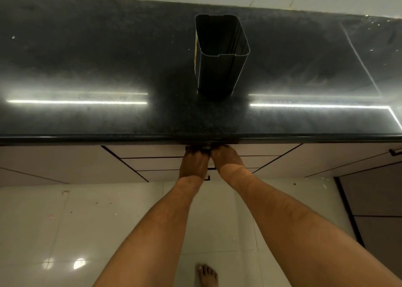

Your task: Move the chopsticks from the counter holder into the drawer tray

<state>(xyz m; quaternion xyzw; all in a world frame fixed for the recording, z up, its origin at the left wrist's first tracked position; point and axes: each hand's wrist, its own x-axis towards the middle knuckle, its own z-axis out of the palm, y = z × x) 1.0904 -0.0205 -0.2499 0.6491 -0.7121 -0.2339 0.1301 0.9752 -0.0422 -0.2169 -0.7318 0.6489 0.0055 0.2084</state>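
The dark holder [219, 56] stands upright on the black table [87, 69], well back from the table's front edge, and its open mouth shows nothing inside from this view. No chopsticks can be seen anywhere; whether they already lie in the drawer cannot be told, since the tray is hidden.

Straight in front of the holder and below the table edge, the left hand [193, 162] and right hand [226, 158] sit side by side against the top drawer front [152, 150]. Their fingers [191, 149] reach up under the overhang, where shadow hides them, so I cannot tell whether they are spread, pressed together or hooked on a pull. The drawer looks closed or very nearly so.

My reading is that the drawer is the thing being handled now. It is stiff and should run on slides, so an even effort from both hands at the middle, right below the holder, suits it. Chopsticks, once in hand, would be light, rigid and smooth, prone to slipping; best pinched as a bundle near the middle.

A bare foot [207, 274] stands on the glossy tiled floor [65, 221], below the holder.
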